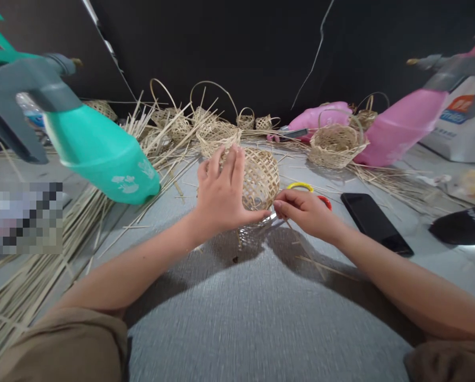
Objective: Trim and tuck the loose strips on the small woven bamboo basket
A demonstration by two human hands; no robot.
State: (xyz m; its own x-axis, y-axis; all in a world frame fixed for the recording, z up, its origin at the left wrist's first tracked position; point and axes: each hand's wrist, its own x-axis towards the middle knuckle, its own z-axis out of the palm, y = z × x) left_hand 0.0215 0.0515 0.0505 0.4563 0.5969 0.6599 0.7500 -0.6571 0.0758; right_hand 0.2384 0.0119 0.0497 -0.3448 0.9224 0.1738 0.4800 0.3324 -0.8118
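Observation:
A pale woven bamboo basket (262, 178) lies in front of me with its open lattice showing. My left hand (221, 188) rests against its left side, fingers stretched upward and thumb reaching out along the near edge. At the basket's near right edge, my right hand (301, 209) is closed in a pinch; what lies between its fingertips is too small to make out. A pair of scissors (300, 186), with one yellow and one red handle loop, sits behind and partly under my right hand. Its silver blades show below the fingertips.
A green spray bottle (106, 154) stands at left beside long bamboo strips (42, 286). A phone (375, 223) lies at right. Farther back are a small handled basket (336, 146), a pink spray bottle (404, 122), another lying down (320, 116), and several woven baskets.

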